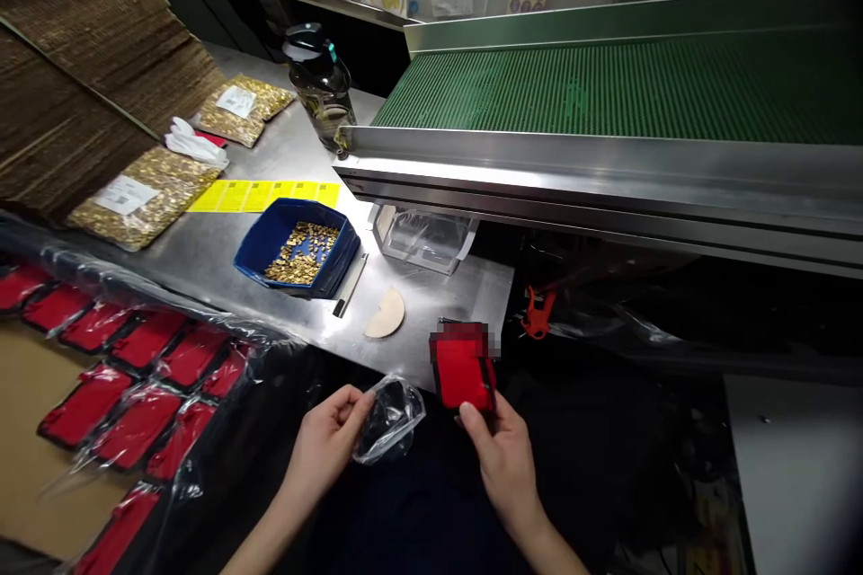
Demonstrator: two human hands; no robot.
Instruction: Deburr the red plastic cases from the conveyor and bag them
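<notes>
Between its thumb and fingers, my left hand [332, 436] pinches the edge of a clear plastic bag [391, 422], which hangs with its mouth partly spread. My right hand [504, 458] grips a small red pouch [464, 368] with black edging, thumb on its front face. The pouch is held upright near the table's front edge, apart from the bag. Part of its upper end is blurred out. On the metal table [445, 296] just beyond lies a pale, part-round disc [387, 314]. A blue bin [297, 243] holding small gold metal pieces stands farther back.
A green conveyor belt [573, 94] with a metal rail crosses the right. Left are packed red pouches [87, 404] in a lined box, bags of gold pieces [145, 189] and stacked cardboard [94, 45]. A bottle [320, 90], yellow labels [262, 195], a clear tray [426, 238] and orange-handled snips [538, 314] are nearby.
</notes>
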